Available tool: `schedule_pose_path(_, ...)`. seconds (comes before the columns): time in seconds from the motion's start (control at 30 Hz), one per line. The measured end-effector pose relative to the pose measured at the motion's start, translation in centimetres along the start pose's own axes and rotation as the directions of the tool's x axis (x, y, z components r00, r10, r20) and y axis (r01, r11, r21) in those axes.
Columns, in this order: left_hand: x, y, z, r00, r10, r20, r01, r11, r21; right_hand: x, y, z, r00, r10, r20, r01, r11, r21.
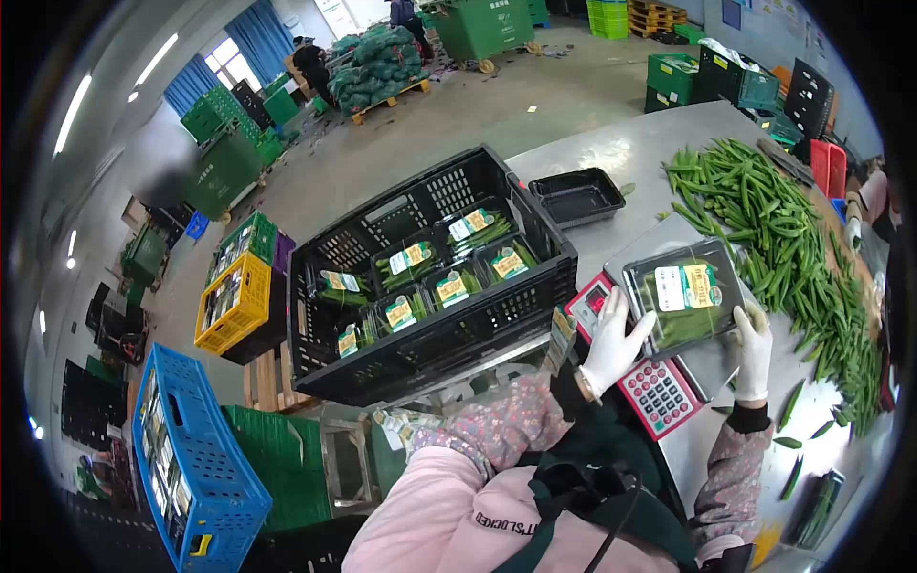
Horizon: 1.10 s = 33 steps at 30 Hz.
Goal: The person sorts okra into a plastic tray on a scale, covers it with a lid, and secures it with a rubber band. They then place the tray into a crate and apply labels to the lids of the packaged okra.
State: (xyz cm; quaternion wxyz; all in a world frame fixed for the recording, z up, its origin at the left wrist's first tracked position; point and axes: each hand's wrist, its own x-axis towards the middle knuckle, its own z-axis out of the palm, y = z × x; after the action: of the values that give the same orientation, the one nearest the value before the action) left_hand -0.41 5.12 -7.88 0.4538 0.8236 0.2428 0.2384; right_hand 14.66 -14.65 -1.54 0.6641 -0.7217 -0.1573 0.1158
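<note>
Both white-gloved hands grip a black vegetable tray (683,329) with a clear cover, labels on top and green pods inside, probably okra. My left hand (614,349) closes on its left edge, thumb near the lower corner. At the right edge, the fingers of my right hand (754,349) press against the side. Beneath the tray is a red and silver scale (659,393) with a keypad, partly covered by the tray. Loose green pods (750,201) are heaped on the metal table just beyond my right hand.
Left of the table stands a black crate (430,325) holding several labelled trays. An uncovered black tray (577,197) lies near its far corner. Blue (205,477) and yellow (231,304) crates sit lower left. Another person's gloved hand (853,232) is at the right edge.
</note>
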Motion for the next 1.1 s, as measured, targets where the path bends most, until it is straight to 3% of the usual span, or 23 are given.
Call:
schedule_pose_path(0.07,-0.8,0.7,-1.2,0.991,0.135,-0.027,-0.133,0.887,-0.443,-1.8,-1.3,1.3,0.996,-0.002,-0.087,0.003,1.0,0.014)
schedule_pose_path(0.1,-1.8,2.6,-3.8,0.994,0.087,-0.069,-0.11,0.795,-0.596,-2.9,-2.4,2.6,0.999,-0.051,-0.015,0.052,0.997,0.061)
schedule_pose_path(0.17,-2.0,4.6,-7.6,0.998,0.034,-0.046,-0.056,0.716,-0.696,-4.2,-4.2,3.9,0.997,-0.059,0.051,0.055,0.994,0.09)
schedule_pose_path(0.23,-2.5,3.3,-9.9,0.987,-0.098,0.128,0.161,0.552,-0.818,-4.8,-4.7,5.0,0.993,-0.017,0.116,0.0,0.99,0.144)
schedule_pose_path(0.3,-3.3,4.8,-11.7,0.988,-0.081,0.134,0.154,0.349,-0.924,-5.2,-4.9,6.4,0.968,0.067,0.24,-0.147,0.932,0.332)
schedule_pose_path(0.33,-3.6,4.6,-11.9,0.995,-0.058,0.085,0.102,0.441,-0.892,-5.9,-6.6,6.9,0.903,0.124,0.412,-0.33,0.815,0.477)
schedule_pose_path(0.37,-3.8,4.1,-12.1,0.996,-0.078,0.044,0.079,0.525,-0.847,-6.0,-6.2,7.5,0.879,0.138,0.457,-0.375,0.792,0.482)
schedule_pose_path(0.43,-3.8,4.3,-14.1,0.998,-0.025,0.064,0.064,0.661,-0.747,-5.9,-5.8,8.1,0.89,0.1,0.445,-0.335,0.805,0.49)
schedule_pose_path(0.47,-2.8,3.0,-15.7,0.987,-0.068,0.144,0.154,0.631,-0.76,-5.7,-5.9,8.1,0.89,0.103,0.444,-0.336,0.805,0.489)
schedule_pose_path(0.5,-2.1,1.1,-17.1,1.0,-0.027,0.012,0.028,0.748,-0.663,-5.6,-6.1,8.0,0.886,0.071,0.458,-0.3,0.841,0.45)
schedule_pose_path(0.57,-0.4,2.5,-21.2,0.999,0.004,0.038,0.017,0.837,-0.548,-5.2,-7.0,7.8,0.86,0.041,0.509,-0.215,0.933,0.288)
schedule_pose_path(0.63,0.7,2.9,-24.7,0.981,0.072,0.18,0.01,0.909,-0.416,-5.0,-7.3,7.8,0.806,0.088,0.586,-0.224,0.961,0.165)
schedule_pose_path(0.67,1.3,2.5,-26.6,0.973,0.094,0.211,-0.046,0.974,-0.221,-5.2,-7.7,8.2,0.791,0.104,0.603,-0.26,0.949,0.177)
schedule_pose_path(0.7,1.6,2.6,-28.7,0.985,0.112,0.134,-0.118,0.992,0.037,-5.3,-7.7,8.0,0.777,0.119,0.618,-0.259,0.955,0.142)
schedule_pose_path(0.77,3.3,-2.7,-34.6,0.957,0.252,-0.143,-0.148,0.849,0.508,-5.1,-6.5,6.9,0.767,0.099,0.635,-0.219,0.969,0.113)
schedule_pose_path(0.83,3.5,-7.8,-41.3,0.899,0.207,-0.386,0.12,0.73,0.672,-5.4,-5.8,6.0,0.814,0.056,0.579,-0.203,0.96,0.192)
schedule_pose_path(0.9,2.3,-13.9,-47.9,0.818,-0.195,-0.542,0.526,0.634,0.566,-5.4,-5.7,5.2,0.825,0.037,0.563,-0.193,0.956,0.22)
schedule_pose_path(0.97,0.4,-20.6,-51.4,0.675,-0.306,-0.671,0.737,0.261,0.623,-5.6,-6.0,4.8,0.838,0.045,0.544,-0.194,0.956,0.221)
schedule_pose_path(1.03,-0.7,-23.7,-52.8,0.62,-0.455,-0.639,0.769,0.188,0.611,-5.6,-6.1,4.9,0.846,0.052,0.53,-0.177,0.966,0.187)
schedule_pose_path(1.1,-1.1,-25.5,-52.6,0.566,-0.506,-0.651,0.8,0.145,0.583,-5.7,-6.4,5.4,0.843,0.06,0.535,-0.18,0.968,0.176)
